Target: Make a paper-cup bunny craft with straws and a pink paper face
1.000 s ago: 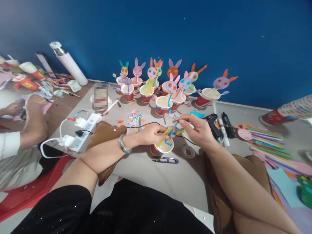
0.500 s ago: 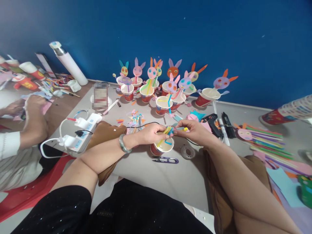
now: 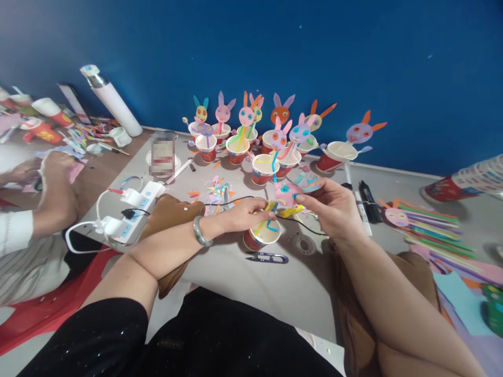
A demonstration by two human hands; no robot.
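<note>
My left hand (image 3: 251, 213) is closed, pinching the tops of yellow and blue straw-like strips (image 3: 271, 207) that rise from a red and white paper cup (image 3: 261, 242). To its right, my right hand (image 3: 334, 207) grips a pink round paper rabbit head (image 3: 285, 194) with blue eyes by its ear side, the face showing upward. A small gap separates the head from the strips. Purple thread snips (image 3: 271, 258) lie just in front of the cup, and a tape roll (image 3: 304, 244) sits at its right. A yellow piece (image 3: 293, 211) lies beneath the head.
Several cups with paper rabbits (image 3: 238, 152) stand along the blue wall. Paper scraps (image 3: 218, 189) and a power strip (image 3: 137, 212) are at left, near another person's arm (image 3: 57, 193). Markers (image 3: 367, 201), coloured straws (image 3: 436, 225) and stacked cups (image 3: 448, 187) are at right.
My right hand has moved right, away from the strips, and the pink rabbit head now shows in its fingers. My left hand has stayed at the cup, holding the strips.
</note>
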